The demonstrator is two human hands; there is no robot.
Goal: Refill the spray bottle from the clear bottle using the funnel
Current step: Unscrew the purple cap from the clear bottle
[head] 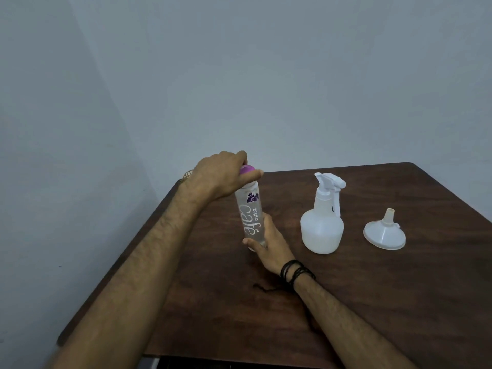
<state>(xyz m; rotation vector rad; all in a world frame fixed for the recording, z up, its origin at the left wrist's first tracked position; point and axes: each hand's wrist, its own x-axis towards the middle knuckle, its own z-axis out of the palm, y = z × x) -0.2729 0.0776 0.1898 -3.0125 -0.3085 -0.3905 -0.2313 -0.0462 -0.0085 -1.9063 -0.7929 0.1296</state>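
arms: bare to the elbows, hairy, no sleeves
right wrist: black cord bracelets (296, 272), several strands, loose thread end trailing

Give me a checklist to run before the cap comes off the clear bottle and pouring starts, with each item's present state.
1. Clear bottle steadied: ok, the right hand grips its lower part and it stands upright.
2. Purple cap gripped: ok, the left hand holds it from above.
3. Cap loosened: cannot tell.
4. Spray bottle open for filling: not ok, its trigger head is on.
5. Funnel in the spray bottle's neck: not ok, it lies spout-up on the table, to the right of the spray bottle.
6. Liquid in the clear bottle: cannot tell.
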